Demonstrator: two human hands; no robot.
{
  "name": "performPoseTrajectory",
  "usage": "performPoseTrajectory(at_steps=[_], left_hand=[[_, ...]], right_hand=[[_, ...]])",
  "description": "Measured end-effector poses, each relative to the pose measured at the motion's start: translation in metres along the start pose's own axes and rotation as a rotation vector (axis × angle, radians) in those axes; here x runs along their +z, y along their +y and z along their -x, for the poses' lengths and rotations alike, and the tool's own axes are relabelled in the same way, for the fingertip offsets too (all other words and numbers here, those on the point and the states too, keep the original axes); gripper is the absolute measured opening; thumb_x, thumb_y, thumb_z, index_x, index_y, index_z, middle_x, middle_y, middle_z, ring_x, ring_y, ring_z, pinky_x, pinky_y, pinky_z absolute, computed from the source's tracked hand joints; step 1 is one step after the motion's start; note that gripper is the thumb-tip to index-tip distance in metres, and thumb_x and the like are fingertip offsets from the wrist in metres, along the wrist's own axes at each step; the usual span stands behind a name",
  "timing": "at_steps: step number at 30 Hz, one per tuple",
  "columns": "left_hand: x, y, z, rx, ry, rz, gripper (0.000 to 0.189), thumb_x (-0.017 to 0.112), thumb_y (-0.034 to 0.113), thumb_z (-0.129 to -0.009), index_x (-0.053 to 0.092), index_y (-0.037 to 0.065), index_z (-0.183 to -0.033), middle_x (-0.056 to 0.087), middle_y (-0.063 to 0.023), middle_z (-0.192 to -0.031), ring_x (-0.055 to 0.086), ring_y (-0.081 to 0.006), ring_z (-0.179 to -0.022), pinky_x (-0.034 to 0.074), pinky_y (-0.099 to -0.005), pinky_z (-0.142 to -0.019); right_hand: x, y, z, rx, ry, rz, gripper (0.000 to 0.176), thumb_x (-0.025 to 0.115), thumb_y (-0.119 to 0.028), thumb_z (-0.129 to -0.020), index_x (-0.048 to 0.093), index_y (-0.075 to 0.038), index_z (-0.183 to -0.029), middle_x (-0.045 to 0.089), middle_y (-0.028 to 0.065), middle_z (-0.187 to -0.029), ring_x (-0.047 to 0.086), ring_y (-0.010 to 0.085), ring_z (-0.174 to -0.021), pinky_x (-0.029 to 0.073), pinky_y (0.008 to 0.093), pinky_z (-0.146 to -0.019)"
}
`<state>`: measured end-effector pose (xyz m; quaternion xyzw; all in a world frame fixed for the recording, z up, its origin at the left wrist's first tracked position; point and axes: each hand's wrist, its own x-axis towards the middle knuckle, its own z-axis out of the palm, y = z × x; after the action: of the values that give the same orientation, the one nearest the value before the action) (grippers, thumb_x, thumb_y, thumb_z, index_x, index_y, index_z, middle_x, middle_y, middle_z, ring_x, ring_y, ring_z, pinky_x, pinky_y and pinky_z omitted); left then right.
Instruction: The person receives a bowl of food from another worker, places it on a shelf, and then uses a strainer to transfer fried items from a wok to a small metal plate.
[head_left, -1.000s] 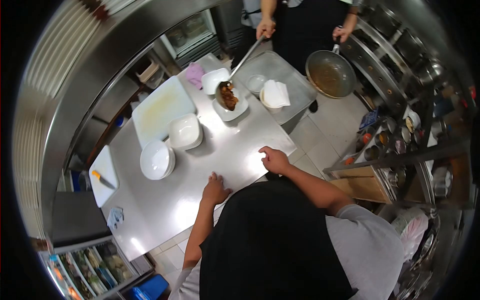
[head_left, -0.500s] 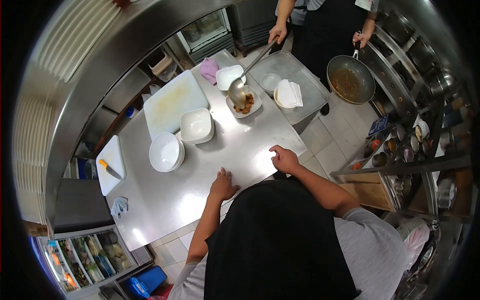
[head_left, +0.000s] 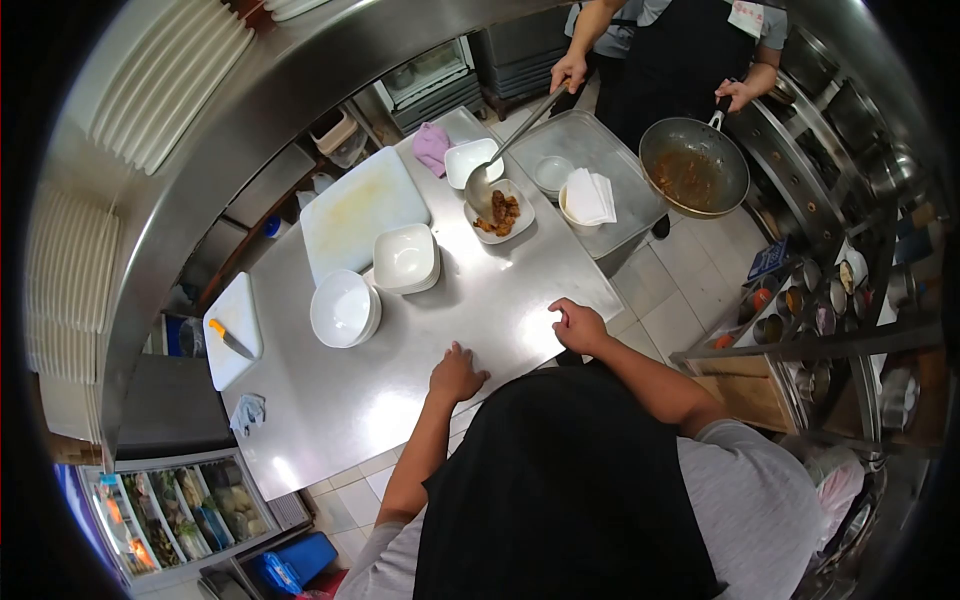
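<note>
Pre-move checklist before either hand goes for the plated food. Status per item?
1. Left hand empty, resting on the table: ok.
2. Right hand empty, at the table edge: ok.
3. Ladle clear of the plate: not ok, the co-worker's hand holds its bowl at the plate's rim.
4. Path from hands to plate free: ok, bare steel between; stacked bowls sit off to the left.
5. Plating finished: cannot tell.
</note>
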<state>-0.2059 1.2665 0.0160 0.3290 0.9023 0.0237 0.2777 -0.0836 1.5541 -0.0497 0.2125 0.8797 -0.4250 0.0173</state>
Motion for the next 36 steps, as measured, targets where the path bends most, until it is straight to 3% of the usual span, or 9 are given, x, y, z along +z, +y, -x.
performPoseTrajectory(at_steps=[2, 3, 5, 8, 10, 14, 25, 30, 36], left_hand=[[-0.022, 0.009, -0.016, -0.188, -0.037, 0.167, 0.059, 0.071, 0.039, -0.086, 0.063, -0.001, -0.129, 0.065, -0.0274, -0.129, 0.065, -0.0409, -0.117, 0.053, -0.0472, -0.098], [-0.022, 0.007, -0.029, -0.190, -0.034, 0.168, 0.059, 0.071, 0.039, -0.086, 0.063, -0.001, -0.129, 0.065, -0.0274, -0.129, 0.065, -0.0409, -0.117, 0.053, -0.0472, -0.098], [-0.011, 0.001, -0.066, -0.160, 0.366, 0.376, 0.048, 0.070, 0.036, -0.085, 0.069, 0.001, -0.118, 0.073, -0.0227, -0.106, 0.071, -0.0396, -0.096, 0.056, -0.0486, -0.088], [-0.025, 0.006, -0.134, -0.194, 0.364, 0.520, 0.048, 0.067, 0.037, -0.090, 0.067, -0.001, -0.120, 0.074, -0.0205, -0.106, 0.072, -0.0379, -0.096, 0.057, -0.0483, -0.086], [-0.023, 0.008, -0.176, -0.264, 0.210, 1.316, 0.052, 0.059, 0.040, -0.099, 0.059, -0.003, -0.129, 0.072, -0.0174, -0.112, 0.072, -0.0342, -0.100, 0.056, -0.0473, -0.087], [-0.023, 0.011, -0.215, -0.385, 0.093, 1.975, 0.055, 0.042, 0.042, -0.109, 0.044, -0.003, -0.140, 0.063, -0.0193, -0.131, 0.067, -0.0322, -0.113, 0.053, -0.0418, -0.093], [0.001, 0.018, -0.171, -0.314, 0.264, 2.021, 0.055, 0.039, 0.044, -0.109, 0.049, -0.007, -0.128, 0.064, -0.0228, -0.110, 0.069, -0.0332, -0.098, 0.057, -0.0395, -0.086], [0.025, 0.019, -0.148, -0.431, 0.404, 1.992, 0.048, 0.044, 0.045, -0.108, 0.057, -0.001, -0.103, 0.062, -0.0123, -0.078, 0.062, -0.0232, -0.063, 0.052, -0.0333, -0.057], [0.043, 0.019, -0.126, -0.523, 0.453, 1.983, 0.047, 0.047, 0.046, -0.107, 0.061, 0.003, -0.095, 0.058, -0.0058, -0.063, 0.051, -0.0182, -0.047, 0.042, -0.0307, -0.045]], right_hand=[[-0.002, 0.002, -0.003, -0.002, -0.011, 0.000, 0.036, 0.071, -0.020, -0.084, 0.065, -0.016, -0.119, 0.066, 0.0044, -0.076, 0.066, 0.0242, -0.074, 0.052, 0.0398, -0.069], [-0.003, 0.005, -0.006, -0.040, -0.025, -0.017, 0.035, 0.070, -0.019, -0.086, 0.064, -0.015, -0.120, 0.065, 0.0049, -0.076, 0.067, 0.0233, -0.073, 0.053, 0.0397, -0.068], [-0.004, 0.015, -0.013, -0.081, -0.040, -0.030, 0.034, 0.069, -0.017, -0.088, 0.063, -0.015, -0.121, 0.065, 0.0053, -0.075, 0.067, 0.0224, -0.071, 0.053, 0.0395, -0.067], [-0.010, 0.027, -0.025, -0.035, -0.140, -0.343, 0.033, 0.068, -0.010, -0.091, 0.061, -0.008, -0.123, 0.063, 0.0040, -0.071, 0.063, 0.0159, -0.058, 0.052, 0.0350, -0.054], [-0.019, 0.023, -0.026, 0.043, -0.262, -0.553, 0.031, 0.065, -0.005, -0.094, 0.059, -0.002, -0.125, 0.061, 0.0035, -0.069, 0.058, 0.0114, -0.049, 0.049, 0.0304, -0.045], [-0.023, 0.025, -0.027, 0.028, -0.322, -0.589, 0.031, 0.062, -0.003, -0.096, 0.058, -0.002, -0.127, 0.061, 0.0052, -0.071, 0.058, 0.0123, -0.048, 0.049, 0.0295, -0.044], [-0.040, 0.034, -0.030, -0.047, -0.508, -0.569, 0.037, 0.064, -0.001, -0.094, 0.058, -0.002, -0.130, 0.059, 0.0028, -0.079, 0.062, 0.0111, -0.059, 0.054, 0.0281, -0.053], [-0.044, 0.036, -0.037, -0.031, -0.609, -0.562, 0.040, 0.065, -0.002, -0.092, 0.058, -0.003, -0.132, 0.060, 0.0024, -0.080, 0.061, 0.0105, -0.059, 0.052, 0.0270, -0.055], [-0.043, 0.046, -0.048, -0.095, -0.718, -0.482, 0.041, 0.065, -0.008, -0.094, 0.055, -0.003, -0.134, 0.061, 0.0031, -0.082, 0.063, 0.0120, -0.061, 0.054, 0.0281, -0.056]])
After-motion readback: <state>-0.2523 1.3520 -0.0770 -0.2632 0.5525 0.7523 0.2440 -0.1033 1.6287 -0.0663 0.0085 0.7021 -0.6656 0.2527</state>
